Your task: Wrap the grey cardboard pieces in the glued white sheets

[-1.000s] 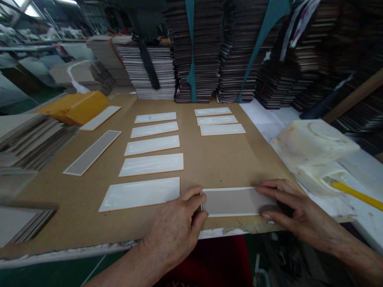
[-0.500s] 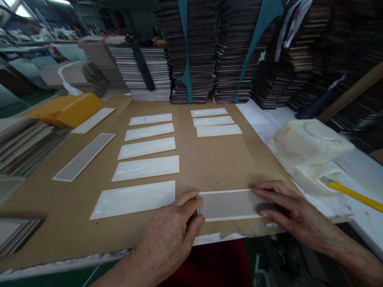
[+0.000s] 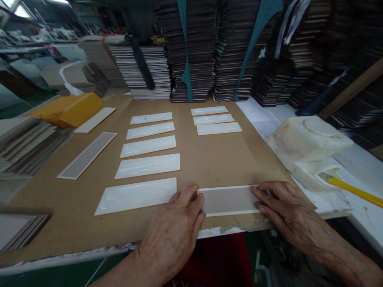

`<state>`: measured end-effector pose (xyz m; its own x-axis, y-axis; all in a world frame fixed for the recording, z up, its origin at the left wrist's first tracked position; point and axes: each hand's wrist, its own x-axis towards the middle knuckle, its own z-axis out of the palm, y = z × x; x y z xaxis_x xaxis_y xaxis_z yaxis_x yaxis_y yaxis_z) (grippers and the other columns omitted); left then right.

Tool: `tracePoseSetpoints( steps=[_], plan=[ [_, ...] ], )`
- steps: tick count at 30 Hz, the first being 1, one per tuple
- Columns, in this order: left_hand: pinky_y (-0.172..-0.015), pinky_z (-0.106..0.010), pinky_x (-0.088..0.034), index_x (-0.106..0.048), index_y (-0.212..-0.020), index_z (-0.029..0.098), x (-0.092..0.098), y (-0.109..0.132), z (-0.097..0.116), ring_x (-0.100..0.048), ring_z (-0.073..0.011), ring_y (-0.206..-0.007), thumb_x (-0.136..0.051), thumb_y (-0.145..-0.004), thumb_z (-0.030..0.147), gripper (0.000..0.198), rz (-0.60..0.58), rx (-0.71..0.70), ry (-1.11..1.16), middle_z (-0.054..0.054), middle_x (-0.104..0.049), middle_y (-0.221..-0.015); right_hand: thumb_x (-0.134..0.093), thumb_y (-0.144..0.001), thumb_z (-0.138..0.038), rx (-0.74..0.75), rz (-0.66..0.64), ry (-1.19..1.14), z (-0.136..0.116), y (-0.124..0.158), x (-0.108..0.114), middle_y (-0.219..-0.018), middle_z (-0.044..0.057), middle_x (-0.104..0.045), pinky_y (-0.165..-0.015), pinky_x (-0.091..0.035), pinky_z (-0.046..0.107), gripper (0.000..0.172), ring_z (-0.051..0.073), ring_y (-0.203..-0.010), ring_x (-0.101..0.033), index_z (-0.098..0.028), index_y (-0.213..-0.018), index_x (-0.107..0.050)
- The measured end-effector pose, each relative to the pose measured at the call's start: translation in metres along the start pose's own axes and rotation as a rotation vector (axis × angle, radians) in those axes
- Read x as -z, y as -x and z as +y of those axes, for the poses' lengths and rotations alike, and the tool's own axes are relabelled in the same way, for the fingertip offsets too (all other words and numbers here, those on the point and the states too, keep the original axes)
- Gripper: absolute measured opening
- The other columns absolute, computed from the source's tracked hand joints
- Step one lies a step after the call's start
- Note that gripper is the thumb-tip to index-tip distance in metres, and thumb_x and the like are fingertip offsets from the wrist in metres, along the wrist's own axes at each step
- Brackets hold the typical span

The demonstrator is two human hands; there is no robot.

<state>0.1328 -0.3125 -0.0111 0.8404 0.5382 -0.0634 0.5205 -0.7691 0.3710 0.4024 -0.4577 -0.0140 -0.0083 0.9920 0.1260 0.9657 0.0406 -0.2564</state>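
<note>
A flat grey rectangular board with a white border (image 3: 229,201) lies at the front edge of the brown work surface. My left hand (image 3: 176,229) has its fingers closed at the board's left end. At the opposite end, the fingers and thumb of my right hand (image 3: 289,209) grip the far and near corners. Just left of my left hand is a glossy white rectangular board (image 3: 139,196), and several similar ones run in a column behind it. Three more white boards (image 3: 219,128) lie behind the grey one.
Another grey board (image 3: 88,155) lies slanted at left. Yellow folded pieces (image 3: 79,109) and stacked boards (image 3: 22,231) are along the left side. A cut white plastic jug (image 3: 311,145) with a yellow handle (image 3: 354,191) sits right. Tall dark stacks (image 3: 194,52) line the back.
The view has shifted slightly. Both hands remain at the two ends of the grey board, with the left hand's fingers bunched a little differently and the right hand's fingers closer together.
</note>
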Motion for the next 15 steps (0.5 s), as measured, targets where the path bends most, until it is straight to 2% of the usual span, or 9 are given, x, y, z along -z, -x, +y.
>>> tracePoseSetpoints(
  steps=[2,4,7,9,12,15],
  plan=[
    [-0.097,-0.05,-0.054,-0.067,-0.113,0.015,0.0,-0.002,0.003,-0.059,-0.031,-0.113,-0.048,-0.092,0.014,0.029,-0.029,-0.075,-0.093,-0.012,-0.063,-0.129,-0.046,-0.1,-0.027,0.047,0.021,0.04,-0.005,0.0,0.0,-0.116,0.012,-0.063,-0.088,-0.056,0.045,0.034,0.027,-0.106,-0.059,-0.017,-0.127,-0.064],
    [-0.101,-0.047,-0.052,-0.067,-0.112,0.013,0.0,-0.002,0.004,-0.055,-0.0304,-0.116,-0.05,-0.088,0.009,0.03,-0.038,-0.131,-0.115,-0.011,-0.064,-0.126,-0.043,-0.099,-0.02,0.117,0.018,0.109,-0.01,0.0,0.001,-0.114,0.013,-0.064,-0.09,-0.057,0.042,0.032,0.026,-0.106,-0.061,-0.014,-0.122,-0.066],
    [-0.109,-0.045,-0.046,-0.065,-0.118,0.016,-0.001,-0.001,0.004,-0.054,-0.0269,-0.116,-0.05,-0.089,0.008,0.034,-0.002,-0.19,-0.105,-0.008,-0.065,-0.121,-0.044,-0.097,-0.019,0.195,0.007,0.26,-0.02,0.002,0.001,-0.116,0.014,-0.066,-0.095,-0.055,0.046,0.033,0.03,-0.109,-0.06,-0.013,-0.121,-0.066],
    [-0.115,-0.052,-0.037,-0.062,-0.126,0.018,-0.002,0.001,0.006,-0.055,-0.0273,-0.116,-0.049,-0.092,0.013,0.037,0.01,-0.233,-0.129,-0.008,-0.065,-0.121,-0.05,-0.097,-0.03,0.18,0.007,0.297,-0.025,0.005,0.0,-0.117,0.015,-0.066,-0.094,-0.056,0.049,0.035,0.033,-0.111,-0.059,-0.013,-0.124,-0.066],
    [-0.118,-0.057,-0.029,-0.057,-0.133,0.019,-0.003,0.005,0.008,-0.053,-0.0293,-0.122,-0.045,-0.098,0.028,0.038,0.026,-0.24,-0.157,-0.009,-0.063,-0.126,-0.053,-0.097,-0.046,0.117,0.016,0.294,-0.023,0.015,-0.004,-0.126,0.016,-0.064,-0.094,-0.055,0.053,0.048,0.035,-0.115,-0.058,-0.014,-0.132,-0.061],
    [-0.119,-0.057,-0.027,-0.058,-0.132,0.017,-0.006,0.008,0.007,-0.051,-0.0297,-0.127,-0.043,-0.1,0.039,0.041,0.039,-0.227,-0.166,-0.01,-0.062,-0.132,-0.048,-0.099,-0.046,0.044,0.047,0.323,-0.008,0.028,-0.008,-0.139,0.014,-0.058,-0.103,-0.046,0.061,0.051,0.036,-0.127,-0.052,-0.017,-0.14,-0.053]
  ],
)
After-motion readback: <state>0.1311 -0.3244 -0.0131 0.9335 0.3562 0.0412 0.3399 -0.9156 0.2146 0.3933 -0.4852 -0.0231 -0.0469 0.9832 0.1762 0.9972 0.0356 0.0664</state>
